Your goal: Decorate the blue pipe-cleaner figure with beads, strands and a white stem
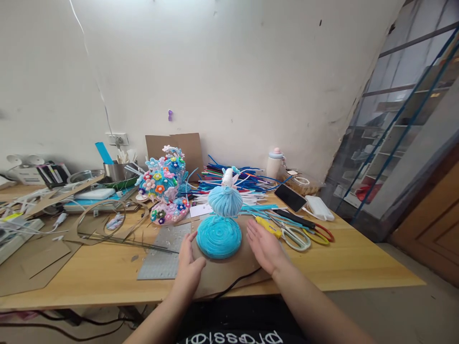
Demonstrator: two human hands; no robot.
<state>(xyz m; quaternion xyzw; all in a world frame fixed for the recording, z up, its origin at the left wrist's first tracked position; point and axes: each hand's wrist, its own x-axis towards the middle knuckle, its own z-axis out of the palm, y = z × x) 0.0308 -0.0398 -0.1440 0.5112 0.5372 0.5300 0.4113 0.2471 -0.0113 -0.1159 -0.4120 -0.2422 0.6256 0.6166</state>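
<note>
A round turquoise base (219, 241), coiled in fuzzy pipe cleaner, lies on a brown cardboard sheet before me. At its back edge a small figure (225, 200) stands upright, with a puffy light-blue skirt and a white upper part. My left hand (190, 260) is at the base's left edge, thumb and fingers apart; whether the fingertips touch it I cannot tell. On the other side my right hand (266, 244) is held open, fingers stretched out, a little apart from the base. Neither hand holds anything.
Yellow-handled pliers (268, 228) and white-handled scissors (297, 239) lie just beyond my right hand. A phone (289, 198) is farther back. Pipe cleaners (236, 179) are heaped behind the figure. A flower-covered piece (163, 184) stands left, near a grey cutting mat (158, 263).
</note>
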